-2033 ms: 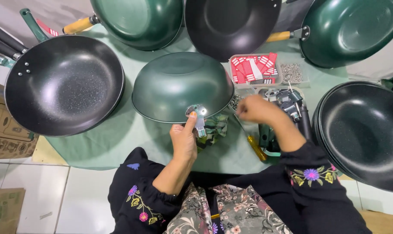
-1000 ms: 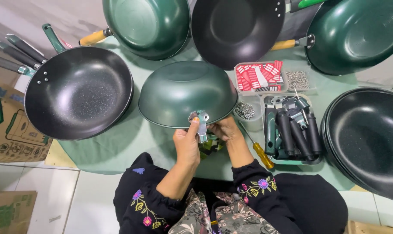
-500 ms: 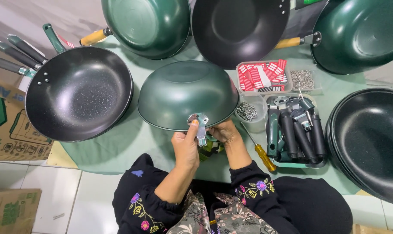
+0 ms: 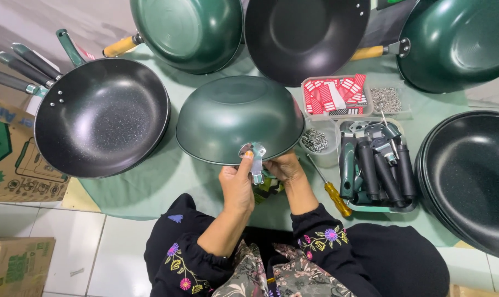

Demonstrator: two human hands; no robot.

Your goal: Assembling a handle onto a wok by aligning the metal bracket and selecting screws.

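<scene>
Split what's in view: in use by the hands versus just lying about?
In hand: upturned green wok; metal handle bracket at its rim, pressed by left hand; right hand at the rim under it.

Lying about: screwdriver; tray of black handles; cup of screws; black wok.

The upturned green pan (image 4: 236,118) looks like smooth, satin-coated metal; its bracket (image 4: 253,152) is bare shiny metal; the bench (image 4: 167,176) wears matt green cloth.
</scene>
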